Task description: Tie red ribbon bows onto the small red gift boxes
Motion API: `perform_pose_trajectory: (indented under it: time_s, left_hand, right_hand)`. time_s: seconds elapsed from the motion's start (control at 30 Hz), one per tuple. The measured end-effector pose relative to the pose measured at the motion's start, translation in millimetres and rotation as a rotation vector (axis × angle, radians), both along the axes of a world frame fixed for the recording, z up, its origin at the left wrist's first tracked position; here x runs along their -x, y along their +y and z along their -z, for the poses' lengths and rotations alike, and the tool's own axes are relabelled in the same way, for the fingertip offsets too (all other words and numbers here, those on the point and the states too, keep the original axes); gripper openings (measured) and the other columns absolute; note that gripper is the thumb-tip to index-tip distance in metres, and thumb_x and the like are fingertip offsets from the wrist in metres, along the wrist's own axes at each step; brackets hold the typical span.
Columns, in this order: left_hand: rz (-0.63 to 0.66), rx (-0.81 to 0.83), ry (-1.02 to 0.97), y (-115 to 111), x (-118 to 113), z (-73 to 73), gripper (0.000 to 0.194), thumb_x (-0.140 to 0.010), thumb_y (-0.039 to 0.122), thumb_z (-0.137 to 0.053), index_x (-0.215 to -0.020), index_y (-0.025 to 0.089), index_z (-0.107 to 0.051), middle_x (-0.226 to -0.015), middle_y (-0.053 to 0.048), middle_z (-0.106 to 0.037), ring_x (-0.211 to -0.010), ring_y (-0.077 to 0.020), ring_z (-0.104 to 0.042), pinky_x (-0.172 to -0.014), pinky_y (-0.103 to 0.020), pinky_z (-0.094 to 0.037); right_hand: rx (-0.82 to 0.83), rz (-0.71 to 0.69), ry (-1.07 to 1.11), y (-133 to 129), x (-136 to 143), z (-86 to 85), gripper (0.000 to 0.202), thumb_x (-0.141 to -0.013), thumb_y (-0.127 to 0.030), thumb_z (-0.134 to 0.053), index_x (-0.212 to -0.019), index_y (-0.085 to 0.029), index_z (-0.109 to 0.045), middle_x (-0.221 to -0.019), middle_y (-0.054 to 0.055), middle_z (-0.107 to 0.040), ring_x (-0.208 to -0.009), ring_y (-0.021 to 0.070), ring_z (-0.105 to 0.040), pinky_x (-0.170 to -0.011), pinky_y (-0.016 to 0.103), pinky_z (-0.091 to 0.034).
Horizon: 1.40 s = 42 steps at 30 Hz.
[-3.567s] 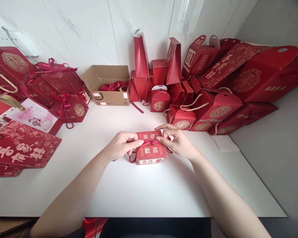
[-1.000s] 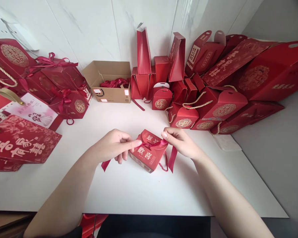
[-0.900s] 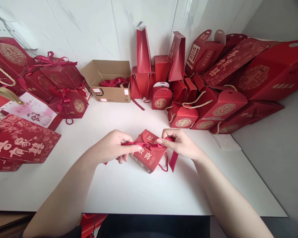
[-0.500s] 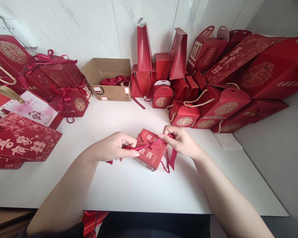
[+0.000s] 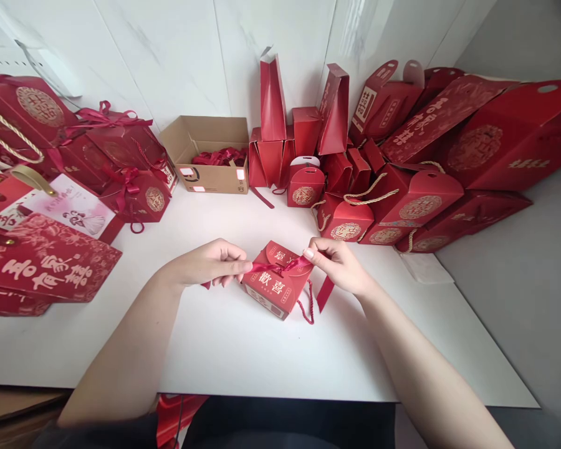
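Observation:
A small red gift box (image 5: 275, 292) with pale printed characters lies on the white table between my hands. Across its top runs a dark red ribbon (image 5: 287, 267), crossed or knotted near the middle; the exact form of the knot is too small to tell. My left hand (image 5: 217, 262) pinches the ribbon's left side between thumb and forefinger, just off the box's left edge. On the other side, my right hand (image 5: 334, 262) pinches the ribbon at the upper right corner, and a loose tail hangs below it. A twisted red cord handle (image 5: 308, 305) droops from the box's right side.
A cardboard box (image 5: 219, 179) holding red ribbons stands at the back. Piled red gift boxes (image 5: 423, 206) fill the right and back right. More red boxes (image 5: 144, 196) with bows and a red bag (image 5: 60, 262) crowd the left. The table's front edge (image 5: 280, 397) is near my body.
My left hand has drawn slightly left and up, its fingers now beyond the box's edge with the ribbon stretched toward it. The box has turned a little; the right hand stays almost in place.

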<state>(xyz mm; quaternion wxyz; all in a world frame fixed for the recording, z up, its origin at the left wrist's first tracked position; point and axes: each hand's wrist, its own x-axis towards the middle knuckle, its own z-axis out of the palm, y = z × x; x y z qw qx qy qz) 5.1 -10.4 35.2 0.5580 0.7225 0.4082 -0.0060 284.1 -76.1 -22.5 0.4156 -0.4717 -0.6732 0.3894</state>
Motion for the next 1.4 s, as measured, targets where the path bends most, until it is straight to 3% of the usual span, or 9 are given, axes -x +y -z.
perform_pose_trajectory:
  time_s: [0.13, 0.3, 0.37, 0.43, 0.63, 0.8, 1.0, 1.17, 1.4]
  left_hand:
    - [-0.035, -0.179, -0.087, -6.1, -5.2, -4.0, 0.043, -0.086, 0.048, -0.061, -0.058, 0.016, -0.056, -0.064, 0.000, -0.049, -0.055, -0.0083, -0.044, -0.053, -0.022, -0.040]
    - [-0.048, -0.430, -0.245, -16.5, -7.9, -13.8, 0.037, -0.086, 0.037, -0.062, -0.055, 0.017, -0.064, -0.120, -0.006, -0.058, -0.105, -0.0192, -0.058, -0.097, -0.032, -0.046]
    - [-0.075, -0.449, -0.265, -20.1, -8.4, -16.2, 0.037, -0.086, 0.036, -0.062, -0.054, 0.017, -0.063, -0.140, -0.003, -0.051, -0.127, -0.0250, -0.050, -0.110, -0.037, -0.038]
    - [-0.093, -0.395, -0.266, -21.9, -9.1, -16.6, 0.038, -0.086, 0.036, -0.061, -0.054, 0.017, -0.062, -0.145, -0.003, -0.051, -0.130, -0.0273, -0.050, -0.108, -0.039, -0.041]
    - [-0.149, -0.334, -0.154, -17.4, -10.6, -8.9, 0.039, -0.086, 0.042, -0.060, -0.057, 0.016, -0.060, -0.119, -0.009, -0.068, -0.095, -0.0222, -0.067, -0.074, -0.030, -0.054]
    - [-0.165, -0.220, -0.067, -17.3, -10.9, -10.3, 0.036, -0.087, 0.041, -0.059, -0.061, 0.016, -0.062, -0.072, -0.004, -0.071, -0.074, -0.0176, -0.069, -0.070, -0.028, -0.053]
    - [-0.129, -0.039, -0.058, -12.3, -9.4, -8.5, 0.041, -0.086, 0.048, -0.061, -0.060, 0.016, -0.059, -0.069, -0.005, -0.069, -0.066, -0.0165, -0.068, -0.067, -0.028, -0.054]
    - [-0.184, -0.013, -0.102, -10.2, -14.4, -2.3, 0.050, -0.086, 0.061, -0.055, -0.064, 0.016, -0.057, -0.060, -0.001, -0.059, -0.051, -0.0108, -0.055, -0.053, -0.024, -0.044]
    - [-0.146, -0.097, -0.102, -14.9, -20.6, -0.4, 0.042, -0.086, 0.048, -0.060, -0.062, 0.017, -0.048, -0.055, 0.004, -0.042, -0.050, -0.0070, -0.038, -0.050, -0.021, -0.028]
  right_hand:
    - [-0.061, 0.050, -0.100, -6.7, 1.9, -9.5, 0.047, -0.089, -0.050, -0.060, -0.063, -0.021, -0.035, -0.060, -0.006, -0.029, -0.057, 0.0105, -0.026, -0.053, 0.026, -0.025]
    - [-0.193, 0.158, -0.159, -14.1, 4.0, -20.1, 0.039, -0.094, -0.045, -0.055, -0.066, -0.021, -0.042, -0.060, -0.004, -0.038, -0.056, 0.0115, -0.031, -0.054, 0.027, -0.030]
    - [-0.213, 0.184, -0.146, -15.9, 3.9, -22.5, 0.040, -0.094, -0.045, -0.055, -0.066, -0.021, -0.041, -0.060, -0.003, -0.039, -0.055, 0.0118, -0.032, -0.054, 0.027, -0.030]
    - [-0.228, 0.200, -0.158, -16.6, 3.3, -23.5, 0.040, -0.095, -0.044, -0.054, -0.065, -0.021, -0.041, -0.059, -0.003, -0.039, -0.055, 0.0121, -0.033, -0.053, 0.027, -0.030]
    - [-0.244, 0.251, -0.250, -12.9, 3.7, -22.4, 0.040, -0.096, -0.042, -0.053, -0.065, -0.021, -0.040, -0.058, -0.004, -0.040, -0.053, 0.0107, -0.033, -0.053, 0.027, -0.030]
    - [-0.178, 0.251, -0.262, -10.4, 6.9, -19.4, 0.040, -0.096, -0.040, -0.052, -0.064, -0.021, -0.038, -0.056, -0.004, -0.037, -0.053, 0.0106, -0.032, -0.052, 0.026, -0.029]
    - [-0.063, 0.159, -0.171, -7.3, 4.0, -12.6, 0.041, -0.095, -0.048, -0.051, -0.066, -0.021, -0.039, -0.060, -0.004, -0.039, -0.056, 0.0114, -0.032, -0.054, 0.026, -0.030]
    - [0.035, 0.088, -0.015, -2.8, 1.4, -7.6, 0.048, -0.094, -0.057, -0.047, -0.065, -0.020, -0.042, -0.061, -0.004, -0.037, -0.057, 0.0112, -0.034, -0.054, 0.027, -0.028]
    - [0.038, 0.052, 0.015, -3.1, 5.6, -7.0, 0.045, -0.092, -0.052, -0.056, -0.063, -0.020, -0.040, -0.060, -0.004, -0.042, -0.057, 0.0106, -0.036, -0.056, 0.026, -0.030]
